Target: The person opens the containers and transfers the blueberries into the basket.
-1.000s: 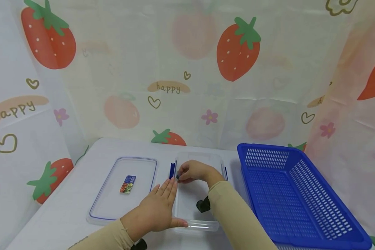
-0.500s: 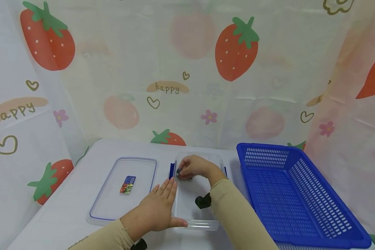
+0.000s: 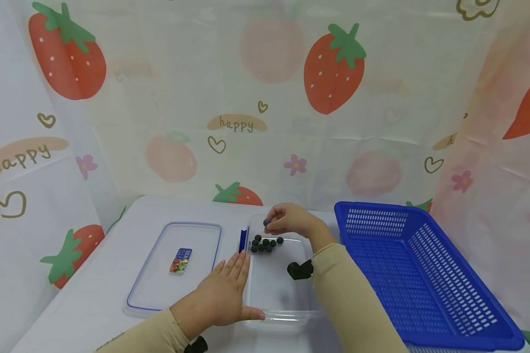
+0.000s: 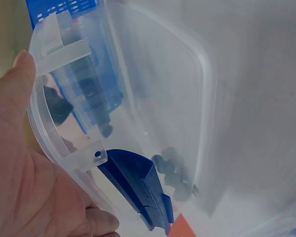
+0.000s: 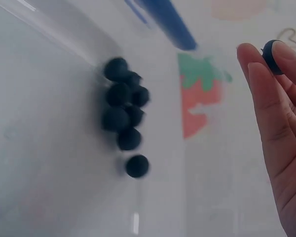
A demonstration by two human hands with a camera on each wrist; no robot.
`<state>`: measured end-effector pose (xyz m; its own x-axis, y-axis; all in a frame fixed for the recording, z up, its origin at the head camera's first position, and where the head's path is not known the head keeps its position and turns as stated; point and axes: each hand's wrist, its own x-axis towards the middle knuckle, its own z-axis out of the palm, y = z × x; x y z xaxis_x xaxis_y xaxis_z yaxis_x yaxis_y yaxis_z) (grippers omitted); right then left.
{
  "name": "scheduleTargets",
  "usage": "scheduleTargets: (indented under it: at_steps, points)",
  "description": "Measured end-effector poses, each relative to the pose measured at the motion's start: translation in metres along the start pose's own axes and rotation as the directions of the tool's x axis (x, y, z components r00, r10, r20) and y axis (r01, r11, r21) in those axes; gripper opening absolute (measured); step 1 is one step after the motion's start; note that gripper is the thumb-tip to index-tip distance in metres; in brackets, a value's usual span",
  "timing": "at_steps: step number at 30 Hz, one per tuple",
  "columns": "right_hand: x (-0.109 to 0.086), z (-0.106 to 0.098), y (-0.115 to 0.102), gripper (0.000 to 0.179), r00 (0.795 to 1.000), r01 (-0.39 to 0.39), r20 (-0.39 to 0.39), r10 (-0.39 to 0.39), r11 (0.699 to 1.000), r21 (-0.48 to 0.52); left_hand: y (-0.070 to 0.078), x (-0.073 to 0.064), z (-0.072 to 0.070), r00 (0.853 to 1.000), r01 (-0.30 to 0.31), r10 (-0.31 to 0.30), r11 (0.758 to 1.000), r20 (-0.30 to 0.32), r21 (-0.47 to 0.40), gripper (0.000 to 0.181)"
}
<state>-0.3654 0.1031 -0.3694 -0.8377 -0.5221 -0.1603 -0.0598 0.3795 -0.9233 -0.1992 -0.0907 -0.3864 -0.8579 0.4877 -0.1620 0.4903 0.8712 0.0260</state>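
Note:
Between thumb and fingertips my right hand (image 3: 291,219) pinches one blueberry (image 5: 273,58), raised above the far end of a clear plastic box (image 3: 287,316). Inside, several blueberries (image 5: 116,118) lie clustered on the bottom near the far left corner. My left hand (image 3: 223,294) rests against the box's left side, its fingers straight and together and its thumb spread along the near rim. From the left wrist, the thumb touches the rim, and a blue latch (image 4: 138,190) hangs folded out from the box wall. The box has no lid on it.
A clear lid (image 3: 159,289) with a blue seal and a colourful sticker (image 3: 180,260) lies on the white table left of the box. To the right stands a large blue perforated basket (image 3: 406,260). A strawberry-print cloth (image 3: 247,63) hangs behind.
The right hand has picked up a blueberry from the cluster, rising and moving away to the right with it, so the cluster now shows. The left hand stays in place.

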Motion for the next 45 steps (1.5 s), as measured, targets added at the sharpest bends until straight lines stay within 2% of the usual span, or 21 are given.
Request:
scheduleTargets:
  at_steps: [9,15,20,26,35,45]
  points:
    - [-0.028,-0.056,-0.011,0.018,0.996,0.042,-0.081,-0.039,0.998,0.036,0.003,-0.001,-0.002,1.0,0.004,-0.004,1.0,0.019,0.0,0.113]
    - [-0.049,-0.093,-0.004,0.016,0.988,0.063,-0.143,-0.059,0.998,0.02,0.004,-0.003,-0.005,1.0,0.011,-0.011,1.0,0.018,-0.008,0.109]
    - [-0.067,-0.116,0.004,0.017,0.982,0.087,-0.173,-0.08,0.996,0.034,0.004,-0.002,-0.004,1.0,0.014,-0.013,1.0,0.021,-0.003,0.109]
    - [-0.085,-0.132,0.01,0.023,0.976,0.082,-0.204,-0.072,0.996,0.039,0.002,-0.001,-0.002,1.0,0.012,-0.011,1.0,0.013,-0.004,0.11]
    - [-0.106,-0.15,0.019,0.022,0.971,0.103,-0.223,-0.091,0.994,0.043,0.002,-0.002,-0.001,1.0,0.01,-0.01,1.0,-0.002,-0.009,0.11]
    - [-0.125,-0.169,0.034,0.018,0.973,0.097,-0.209,-0.095,0.995,-0.003,0.003,-0.003,-0.003,1.0,0.01,-0.01,1.0,0.007,-0.006,0.112]
